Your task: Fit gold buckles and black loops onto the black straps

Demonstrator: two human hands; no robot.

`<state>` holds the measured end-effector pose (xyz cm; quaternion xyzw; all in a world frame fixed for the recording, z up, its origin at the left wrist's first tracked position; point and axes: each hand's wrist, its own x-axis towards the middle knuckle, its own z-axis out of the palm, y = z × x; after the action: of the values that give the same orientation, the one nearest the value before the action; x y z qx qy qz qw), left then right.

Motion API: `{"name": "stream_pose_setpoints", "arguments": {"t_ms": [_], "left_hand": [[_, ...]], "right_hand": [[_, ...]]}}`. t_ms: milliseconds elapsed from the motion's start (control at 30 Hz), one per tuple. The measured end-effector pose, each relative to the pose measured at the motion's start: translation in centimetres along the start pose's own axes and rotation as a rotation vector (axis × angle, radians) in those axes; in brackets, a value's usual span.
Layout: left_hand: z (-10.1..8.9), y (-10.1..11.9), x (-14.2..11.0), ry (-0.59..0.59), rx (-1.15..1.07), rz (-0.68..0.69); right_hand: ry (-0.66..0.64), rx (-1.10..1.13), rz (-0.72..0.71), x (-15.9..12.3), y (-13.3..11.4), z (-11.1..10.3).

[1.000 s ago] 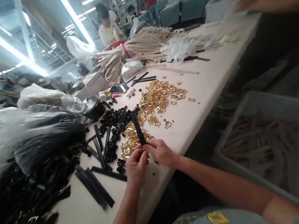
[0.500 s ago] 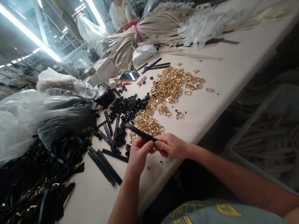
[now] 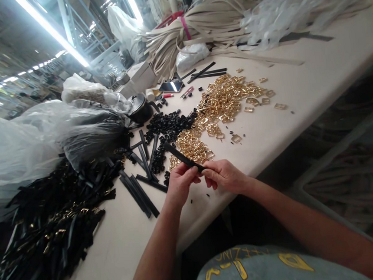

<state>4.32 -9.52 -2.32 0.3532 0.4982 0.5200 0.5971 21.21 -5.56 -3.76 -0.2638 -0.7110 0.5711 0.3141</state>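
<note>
A narrow flat black strip is held above the near part of the pale tabletop, between the left hand and the right hand. Its long axis is laid diagonally across the view: the free end is pointed to the upper left, away from the body, and the opposite end is directed to the lower right, where it is gripped. The strip is pinched between the thumb and fingers of the left hand close to its lower part, and its lower-right end is pinched by the closed fingers of the right hand. What is covered by the fingertips cannot be made out.

Beyond the strip, a heap of gold-coloured rectangular metal buckles is spread, bordered on its left by a pile of small black loops. To the left of the hands, a few loose black strips are laid, their long axes also slanted from upper left to lower right. Farther left, a large mound of black straps with gold-coloured fittings is seen beside clear plastic bags. Farther back, a dark lidded pot, a flat dark phone and a bundle of beige straps, bound by a pink band, are placed.
</note>
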Motion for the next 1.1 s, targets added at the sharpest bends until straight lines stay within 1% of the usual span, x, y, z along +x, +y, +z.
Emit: {"name": "stream_pose_setpoints", "arguments": {"t_ms": [67,100,167,233,300,333,367,433,500,567,633,700,767,800,867,967,1000,1033,1100], "left_hand": [[-0.6,0.9,0.1,0.014,0.002,0.021],[-1.1,1.6,0.1,0.053,-0.007,0.053],[-3.0,3.1,0.0,0.191,-0.040,0.170],[-5.3,4.4,-0.4,0.349,-0.045,0.303],[-7.4,4.9,-1.2,0.457,0.056,0.350],[-8.3,4.9,-1.7,0.473,0.151,0.336],[-8.9,4.7,-2.2,0.461,0.268,0.306],[-9.6,4.0,-3.2,0.392,0.538,0.248],[-9.7,3.3,-3.8,0.331,0.824,0.225],[-9.6,2.9,-4.0,0.308,1.061,0.238],[-9.5,2.8,-4.0,0.289,1.198,0.247],[-9.3,2.9,-3.8,0.295,1.246,0.256],[-9.0,3.0,-3.6,0.338,1.217,0.259],[-8.8,3.1,-3.4,0.361,1.150,0.253],[-7.8,3.1,-3.0,0.365,0.903,0.210],[-5.3,2.7,-2.2,0.261,0.432,0.109],[-4.3,2.5,-1.9,0.222,0.309,0.082],[-3.2,2.2,-1.6,0.182,0.214,0.060],[-1.4,1.4,-1.0,0.102,0.096,0.027]], "right_hand": [[0.053,0.002,0.003,0.1,0.2,0.0],[0.083,0.026,0.008,0.1,0.2,-0.1],[0.137,0.101,0.018,0.2,0.2,-0.1],[0.162,0.163,0.021,0.3,0.2,-0.2],[0.171,0.177,0.016,0.3,0.2,-0.3],[0.170,0.175,0.014,0.3,0.2,-0.3],[0.169,0.169,0.013,0.4,0.2,-0.3],[0.169,0.154,0.012,0.4,0.2,-0.3],[0.167,0.138,0.012,0.4,0.2,-0.2],[0.161,0.116,0.008,0.4,0.2,-0.1],[0.146,0.088,0.002,0.4,0.3,0.0],[0.132,0.071,-0.003,0.4,0.5,0.0],[0.122,0.059,-0.001,0.3,0.8,0.1],[0.119,0.050,0.000,0.4,0.9,0.1],[0.111,0.031,0.004,0.4,1.0,0.2],[0.125,0.035,0.011,0.5,0.7,0.3],[0.137,0.048,0.012,0.6,0.5,0.3],[0.150,0.064,0.011,0.6,0.4,0.3],[0.170,0.099,0.004,0.7,0.2,0.3]]}}
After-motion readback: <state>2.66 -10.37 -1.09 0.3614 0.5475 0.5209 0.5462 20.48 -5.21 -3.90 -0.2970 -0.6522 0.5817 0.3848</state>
